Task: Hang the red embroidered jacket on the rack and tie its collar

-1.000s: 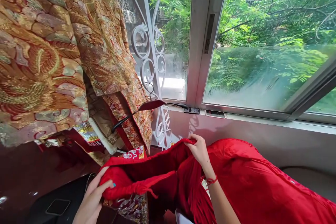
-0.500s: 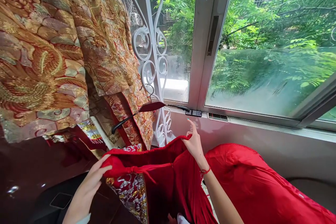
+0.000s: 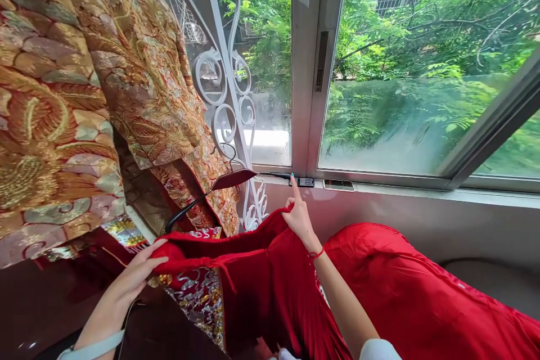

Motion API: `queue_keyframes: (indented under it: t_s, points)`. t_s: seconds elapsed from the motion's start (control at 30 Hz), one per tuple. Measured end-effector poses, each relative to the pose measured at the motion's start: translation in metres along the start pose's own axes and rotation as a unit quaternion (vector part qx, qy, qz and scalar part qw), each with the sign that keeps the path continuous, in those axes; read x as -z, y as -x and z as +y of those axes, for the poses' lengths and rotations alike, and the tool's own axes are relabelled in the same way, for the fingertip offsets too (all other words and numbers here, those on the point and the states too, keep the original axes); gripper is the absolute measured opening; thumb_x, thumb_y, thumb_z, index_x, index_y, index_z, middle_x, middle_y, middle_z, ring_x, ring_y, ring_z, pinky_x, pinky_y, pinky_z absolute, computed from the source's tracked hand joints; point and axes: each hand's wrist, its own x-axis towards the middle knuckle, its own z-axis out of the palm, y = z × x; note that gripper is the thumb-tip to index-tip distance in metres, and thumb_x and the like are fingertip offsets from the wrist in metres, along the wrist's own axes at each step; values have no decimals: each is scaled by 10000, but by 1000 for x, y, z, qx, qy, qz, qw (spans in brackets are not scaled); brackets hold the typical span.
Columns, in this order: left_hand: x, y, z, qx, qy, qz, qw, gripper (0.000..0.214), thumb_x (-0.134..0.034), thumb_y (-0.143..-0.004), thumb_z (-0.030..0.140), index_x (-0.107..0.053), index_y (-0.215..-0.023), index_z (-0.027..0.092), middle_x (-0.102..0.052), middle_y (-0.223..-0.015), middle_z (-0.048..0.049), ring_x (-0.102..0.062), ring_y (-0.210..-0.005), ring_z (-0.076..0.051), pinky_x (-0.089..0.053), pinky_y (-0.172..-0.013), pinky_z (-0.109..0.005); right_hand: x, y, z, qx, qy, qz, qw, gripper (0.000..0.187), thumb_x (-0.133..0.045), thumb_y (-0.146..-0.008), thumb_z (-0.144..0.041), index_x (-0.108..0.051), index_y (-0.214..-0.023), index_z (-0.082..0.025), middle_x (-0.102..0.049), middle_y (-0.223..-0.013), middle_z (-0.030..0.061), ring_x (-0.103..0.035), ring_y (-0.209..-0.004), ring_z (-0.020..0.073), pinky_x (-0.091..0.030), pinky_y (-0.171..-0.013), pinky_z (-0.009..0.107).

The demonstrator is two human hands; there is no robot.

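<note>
Both hands on one red garment (image 3: 261,281), held up by its top edge before the window sill (image 3: 379,188). Left hand (image 3: 130,275) closed around a bunched end of that edge, thumb on top, fingers wrapped beneath; gold-and-silver embroidered panel (image 3: 198,298) hanging just under it. Right hand (image 3: 300,216) pinching the other end of the edge, index finger stretched upward, red string round the wrist. Edge pulled nearly taut between the two, cloth falling away below and spreading to the right in a wide red mound. No containers in view. Gold brocade robe (image 3: 84,95) hanging at upper left, near a white scrolled grille (image 3: 230,107).

Compared with a second ago: edge drawn straighter and wider, less bunched; right index finger now raised; embroidered panel more exposed.
</note>
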Motion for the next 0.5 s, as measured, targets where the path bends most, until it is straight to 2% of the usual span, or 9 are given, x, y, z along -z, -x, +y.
queue_keyframes:
  t_s: [0.1,0.13,0.23,0.33,0.43,0.5]
  points:
    - [2,-17,1,39,78,-84,993,447,-609,-567,171,-644,-1011,198,-751,-723,-12,-711,-738,-222,-567,-650,-281,1,-17,-4,16,1,-23,1000,1087,-413,-556,0,-120,-1580,-212,-381,-552,-126,-359,-515,105,-309,-537,191]
    - [3,-22,2,32,84,-93,992,461,-619,-555,180,-643,-1015,189,-745,-720,-11,-704,-731,-219,-560,-648,-276,2,-24,-5,22,-1,-36,999,1087,-415,-553,-3,-124,-1579,-211,-387,-558,-126,-368,-519,103,-320,-548,190]
    - [7,-32,7,-9,80,-95,992,504,-658,-509,197,-660,-1012,156,-726,-722,-10,-679,-697,-196,-536,-622,-256,1,-43,-10,34,-12,-100,994,1061,-429,-555,-28,-168,-1568,-206,-380,-564,-128,-377,-519,99,-336,-568,189]
    - [8,-39,12,1,79,-99,992,611,-616,-491,152,-652,-1101,121,-668,-628,20,-611,-555,-157,-480,-520,-236,-5,-60,-12,46,-13,-167,985,985,-435,-549,-58,-294,-1515,-193,-327,-535,-136,-352,-488,100,-317,-550,195]
    - [9,-45,15,7,51,-102,993,644,-595,-514,130,-646,-1156,121,-626,-587,32,-577,-502,-148,-441,-468,-231,-15,-70,-8,58,-1,-180,982,812,-434,-539,-99,-472,-1346,-179,-344,-528,-128,-367,-490,113,-323,-557,216]
    - [11,-48,17,-4,25,-117,993,641,-610,-534,123,-650,-1173,137,-618,-586,31,-576,-506,-147,-447,-471,-232,-18,-73,-5,64,6,-175,983,685,-437,-540,-128,-520,-1217,-184,-378,-541,-116,-399,-512,126,-346,-584,233]
